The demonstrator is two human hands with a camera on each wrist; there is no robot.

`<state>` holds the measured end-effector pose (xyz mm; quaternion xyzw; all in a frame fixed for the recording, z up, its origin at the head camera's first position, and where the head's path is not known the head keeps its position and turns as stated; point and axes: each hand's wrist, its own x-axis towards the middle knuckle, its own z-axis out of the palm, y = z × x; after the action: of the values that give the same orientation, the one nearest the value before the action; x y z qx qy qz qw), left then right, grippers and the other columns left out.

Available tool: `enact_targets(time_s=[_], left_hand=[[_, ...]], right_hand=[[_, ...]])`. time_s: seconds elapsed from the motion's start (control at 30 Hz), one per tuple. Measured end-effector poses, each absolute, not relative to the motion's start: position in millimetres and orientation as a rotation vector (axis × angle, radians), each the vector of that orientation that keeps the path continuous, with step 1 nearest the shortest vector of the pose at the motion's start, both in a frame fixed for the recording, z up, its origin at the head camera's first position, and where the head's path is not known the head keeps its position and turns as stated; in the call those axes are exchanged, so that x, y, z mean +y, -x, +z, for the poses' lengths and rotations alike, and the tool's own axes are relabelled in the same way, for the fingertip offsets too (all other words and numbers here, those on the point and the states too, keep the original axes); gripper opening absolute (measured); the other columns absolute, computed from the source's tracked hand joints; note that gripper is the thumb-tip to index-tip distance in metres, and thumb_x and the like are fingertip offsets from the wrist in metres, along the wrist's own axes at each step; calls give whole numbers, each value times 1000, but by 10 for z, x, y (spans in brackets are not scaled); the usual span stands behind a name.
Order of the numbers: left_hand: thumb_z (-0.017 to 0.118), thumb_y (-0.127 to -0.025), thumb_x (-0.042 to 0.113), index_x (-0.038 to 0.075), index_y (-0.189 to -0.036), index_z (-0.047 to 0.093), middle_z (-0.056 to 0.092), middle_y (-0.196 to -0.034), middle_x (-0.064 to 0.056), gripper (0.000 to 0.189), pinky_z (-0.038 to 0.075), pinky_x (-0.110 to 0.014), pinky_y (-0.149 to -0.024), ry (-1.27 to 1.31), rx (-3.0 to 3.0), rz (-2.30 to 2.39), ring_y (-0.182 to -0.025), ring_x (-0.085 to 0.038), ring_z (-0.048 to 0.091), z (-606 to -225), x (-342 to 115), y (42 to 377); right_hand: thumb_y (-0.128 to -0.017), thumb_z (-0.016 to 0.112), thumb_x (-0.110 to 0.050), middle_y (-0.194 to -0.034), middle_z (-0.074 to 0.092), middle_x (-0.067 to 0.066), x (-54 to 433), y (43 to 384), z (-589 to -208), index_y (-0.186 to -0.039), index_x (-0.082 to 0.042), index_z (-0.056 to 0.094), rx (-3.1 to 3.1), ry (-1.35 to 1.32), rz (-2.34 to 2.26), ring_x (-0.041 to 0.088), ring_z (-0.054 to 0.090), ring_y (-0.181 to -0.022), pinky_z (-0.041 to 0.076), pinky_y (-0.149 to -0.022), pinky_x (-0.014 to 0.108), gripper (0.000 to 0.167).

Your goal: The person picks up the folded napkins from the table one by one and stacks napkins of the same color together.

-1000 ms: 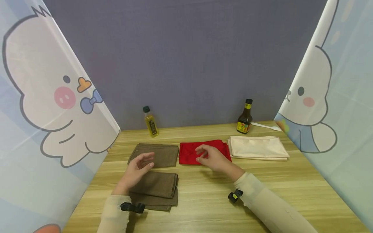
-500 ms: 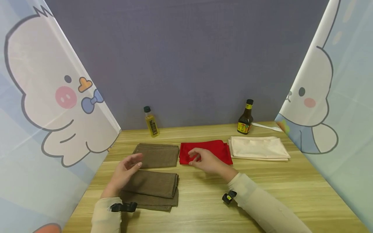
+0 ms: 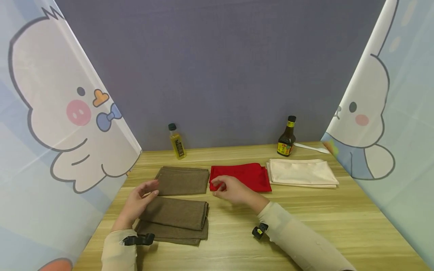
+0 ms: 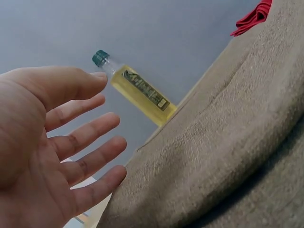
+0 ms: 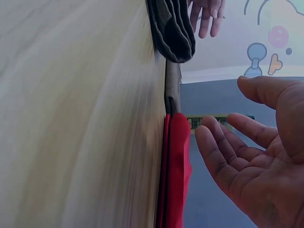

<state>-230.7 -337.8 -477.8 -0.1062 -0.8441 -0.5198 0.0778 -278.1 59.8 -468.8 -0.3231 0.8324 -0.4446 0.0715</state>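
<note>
My left hand (image 3: 137,203) hovers at the left edge of a folded brown cloth (image 3: 174,213), fingers loosely bent and holding nothing. In the left wrist view its palm and spread fingers show beside the brown fabric (image 4: 223,123). My right hand (image 3: 232,189) is over the front left part of a folded red cloth (image 3: 249,175), its fingers relaxed, with nothing in them. The right wrist view has that hand (image 5: 256,152) apart from the red cloth (image 5: 176,175). Behind the nearer brown cloth lies another folded brown cloth (image 3: 183,181).
A small bottle of yellow oil (image 3: 178,143) stands at the back left. At the back right are a dark sauce bottle (image 3: 286,137) and a white plastic utensil (image 3: 312,147), behind a folded cream cloth (image 3: 303,173). Printed curtains (image 3: 68,158) flank the wooden table (image 3: 237,241).
My left hand has moved left, from over the brown cloths to their left edge. My right hand has shifted left and slightly nearer over the red cloth. The cloths lie as before.
</note>
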Motion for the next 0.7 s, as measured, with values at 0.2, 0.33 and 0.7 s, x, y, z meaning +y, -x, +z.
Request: enact_targets(time_s=[0.2, 0.33, 0.7], left_hand=[[69, -103, 14, -9, -143, 54, 57, -144, -29, 48, 45, -12, -95, 306, -2558, -1532, -130, -45, 56, -4833, -3444, 2348], [71, -102, 13, -10, -142, 54, 57, -144, -29, 49, 45, -12, -96, 275, -2579, -1510, -131, -45, 55, -4856, -3477, 2345], [74, -100, 14, -9, -141, 57, 60, -139, -30, 50, 49, -18, -90, 229, -2653, -1395, -127, -49, 58, -4885, -3594, 2300]], right_hand=[[-96, 78, -14, -126, 68, 14, 492, 2763, -4687, -134, 0, 65, 2480, 993, -1320, 15, 67, -97, 56, -83, 28, 43], [-96, 78, -14, -127, 66, 18, 429, 2733, -4681, -135, 2, 64, 2430, 980, -1310, 17, 68, -99, 56, -85, 28, 43], [-95, 81, -23, -131, 66, 10, 304, 2634, -4730, -137, -4, 66, 2437, 926, -1193, 6, 67, -97, 56, -83, 25, 48]])
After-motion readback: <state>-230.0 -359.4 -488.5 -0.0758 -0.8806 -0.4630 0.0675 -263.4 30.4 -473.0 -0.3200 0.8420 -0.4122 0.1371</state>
